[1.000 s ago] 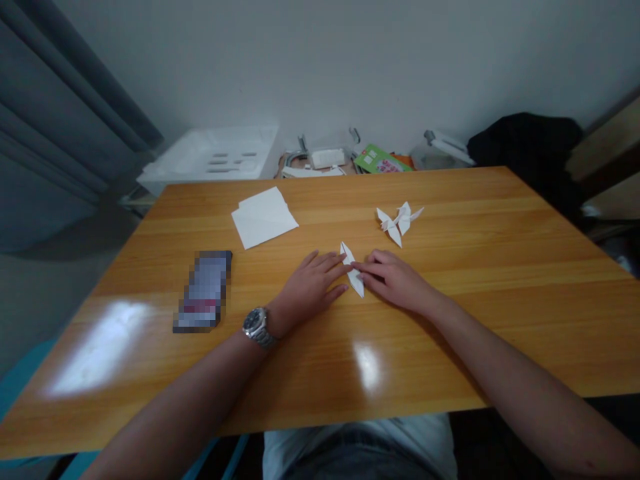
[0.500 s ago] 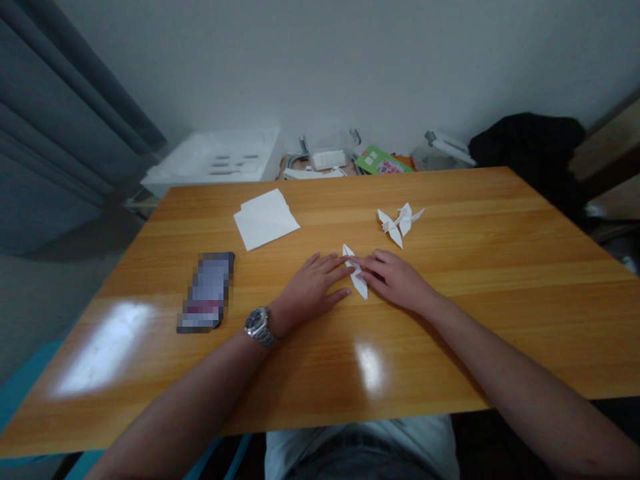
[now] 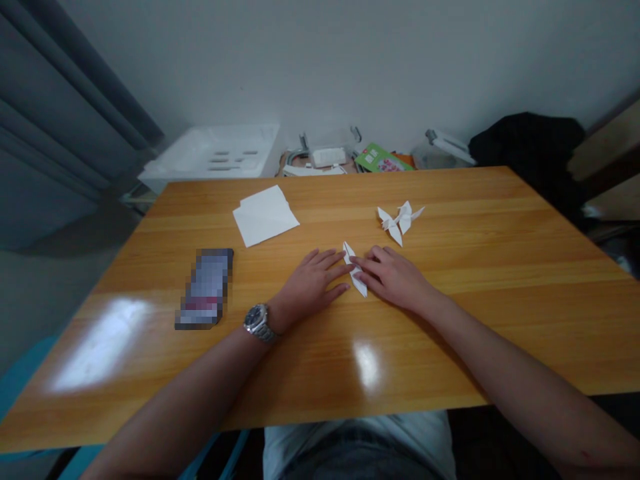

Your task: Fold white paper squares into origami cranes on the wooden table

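Observation:
A narrow, pointed piece of folded white paper (image 3: 359,285) lies flat on the wooden table (image 3: 310,373) in front of me. My left hand (image 3: 314,281), with a metal watch (image 3: 257,321) on its wrist, rests beside it with fingers stretched out, their tips at the paper's left edge. From the right, my right hand (image 3: 395,277) touches the paper's middle with bent fingertips, which cover part of it. Beyond my right hand, folded paper cranes (image 3: 400,221) sit on the table. Loose white sheets (image 3: 265,215) lie farther back on the left.
A phone-like device (image 3: 206,288), blurred out, lies left of my left arm. Behind the table's far edge stand a white plastic tray (image 3: 215,150), a green booklet (image 3: 381,159) and a black cloth-like heap (image 3: 525,143). A grey curtain (image 3: 65,107) hangs at the left.
My right fingertips have shifted slightly along the folded paper, toward me. My left hand stays nearly in place, and the paper has hardly moved.

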`<state>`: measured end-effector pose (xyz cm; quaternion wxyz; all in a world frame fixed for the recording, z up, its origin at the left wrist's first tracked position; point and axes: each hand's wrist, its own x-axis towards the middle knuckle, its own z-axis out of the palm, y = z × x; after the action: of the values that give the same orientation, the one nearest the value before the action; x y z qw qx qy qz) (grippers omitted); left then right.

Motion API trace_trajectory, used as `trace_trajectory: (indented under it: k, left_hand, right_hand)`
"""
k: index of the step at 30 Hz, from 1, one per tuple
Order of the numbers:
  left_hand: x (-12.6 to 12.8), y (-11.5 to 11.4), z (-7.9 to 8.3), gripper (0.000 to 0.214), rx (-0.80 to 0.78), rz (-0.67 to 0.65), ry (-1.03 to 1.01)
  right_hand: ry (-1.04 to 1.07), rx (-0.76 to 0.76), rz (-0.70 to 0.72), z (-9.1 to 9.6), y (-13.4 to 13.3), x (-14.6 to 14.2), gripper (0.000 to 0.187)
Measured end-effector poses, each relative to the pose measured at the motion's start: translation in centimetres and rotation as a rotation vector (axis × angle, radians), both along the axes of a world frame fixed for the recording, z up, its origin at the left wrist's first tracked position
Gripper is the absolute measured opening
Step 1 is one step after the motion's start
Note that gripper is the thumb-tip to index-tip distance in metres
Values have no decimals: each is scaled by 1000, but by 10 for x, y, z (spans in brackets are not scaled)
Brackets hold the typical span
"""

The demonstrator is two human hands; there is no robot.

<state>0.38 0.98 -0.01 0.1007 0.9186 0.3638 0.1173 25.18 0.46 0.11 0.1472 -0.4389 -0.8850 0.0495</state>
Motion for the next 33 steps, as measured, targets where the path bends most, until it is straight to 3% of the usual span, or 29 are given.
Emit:
trace_trajectory:
  k: [12,20,29,33]
  left_hand:
    - [0,-1,-2,51,10,-14,-9]
    - [0,1,-3,51,0,-25,-19]
    - [0,2,-4,50,-8,-21,-15]
    - [-1,1,-1,49,-9,-21,-8]
  right_hand:
    - [84,-53,38,-3,5,3,43]
    - [8,4,12,-4,5,1,50]
    - [83,-53,-8,-6,7,0,47]
    - [199,-85,46,-10,11,7,44]
